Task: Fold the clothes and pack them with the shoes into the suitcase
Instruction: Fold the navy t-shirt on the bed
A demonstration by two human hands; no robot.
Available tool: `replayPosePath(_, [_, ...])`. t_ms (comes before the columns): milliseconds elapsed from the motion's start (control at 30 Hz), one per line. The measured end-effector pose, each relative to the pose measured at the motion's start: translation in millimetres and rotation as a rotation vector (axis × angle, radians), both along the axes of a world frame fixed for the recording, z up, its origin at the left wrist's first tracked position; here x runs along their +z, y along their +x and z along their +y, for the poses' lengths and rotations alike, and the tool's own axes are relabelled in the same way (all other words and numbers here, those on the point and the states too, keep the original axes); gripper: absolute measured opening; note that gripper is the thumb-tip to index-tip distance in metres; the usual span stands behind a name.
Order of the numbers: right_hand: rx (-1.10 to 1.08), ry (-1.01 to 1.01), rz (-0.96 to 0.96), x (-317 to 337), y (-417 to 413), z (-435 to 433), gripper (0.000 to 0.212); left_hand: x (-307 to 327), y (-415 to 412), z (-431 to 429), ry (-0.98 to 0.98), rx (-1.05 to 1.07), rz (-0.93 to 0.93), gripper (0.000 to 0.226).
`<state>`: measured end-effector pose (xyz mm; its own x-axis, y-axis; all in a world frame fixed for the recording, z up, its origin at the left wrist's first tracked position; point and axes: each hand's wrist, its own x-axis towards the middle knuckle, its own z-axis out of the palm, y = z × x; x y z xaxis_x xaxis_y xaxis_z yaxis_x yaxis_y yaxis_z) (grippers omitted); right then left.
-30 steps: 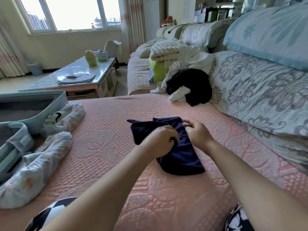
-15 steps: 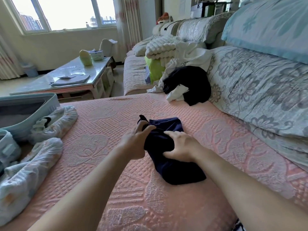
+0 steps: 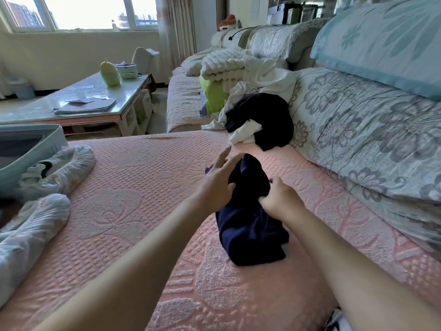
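Note:
A dark navy garment (image 3: 250,225), folded into a narrow bundle, lies on the pink bedspread (image 3: 133,211) in front of me. My right hand (image 3: 279,201) pinches its right edge near the middle. My left hand (image 3: 217,185) has its fingers spread and touches the garment's raised far end from the left. Two shoes in white covers (image 3: 59,170) (image 3: 31,225) lie at the left, beside the open light-blue suitcase (image 3: 31,144). A heap of black and white clothes (image 3: 260,120) sits farther back against the sofa cushion.
Floral sofa cushions (image 3: 365,130) run along the right, with a blue pillow (image 3: 381,41) on top. A glass coffee table (image 3: 90,101) with papers and a green container stands behind the suitcase. Folded white blankets (image 3: 229,65) and a lime-green item lie on the far sofa.
The garment's far end has been lifted and folded toward me into a narrower bundle. My left hand has opened its fingers; my right hand shifted from lying on the cloth to pinching its edge.

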<state>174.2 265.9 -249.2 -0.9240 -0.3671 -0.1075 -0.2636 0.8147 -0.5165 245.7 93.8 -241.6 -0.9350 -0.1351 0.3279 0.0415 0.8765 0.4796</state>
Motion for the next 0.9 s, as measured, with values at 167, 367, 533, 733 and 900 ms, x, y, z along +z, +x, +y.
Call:
replayPosePath(167, [0.068, 0.169, -0.02, 2, 16, 15, 0.078, -48, 33, 15, -0.279, -0.071, -0.385, 0.063])
replayPosePath(367, [0.399, 0.243, 0.085, 11, 35, 15, 0.045, -43, 72, 20, -0.441, -0.149, -0.383, 0.085])
replayPosePath(533, [0.484, 0.421, 0.04, 2, 44, 9, 0.054, -43, 94, 21, -0.408, -0.26, -0.434, 0.057])
replayPosePath(733, [0.418, 0.421, 0.182, 18, 35, -8, 0.033, -26, 95, 14, -0.282, -0.359, -0.393, 0.041])
replayPosePath(900, [0.341, 0.102, 0.327, 9, -2, -42, 0.029, -16, 56, -22, 0.191, 0.027, -0.119, 0.018])
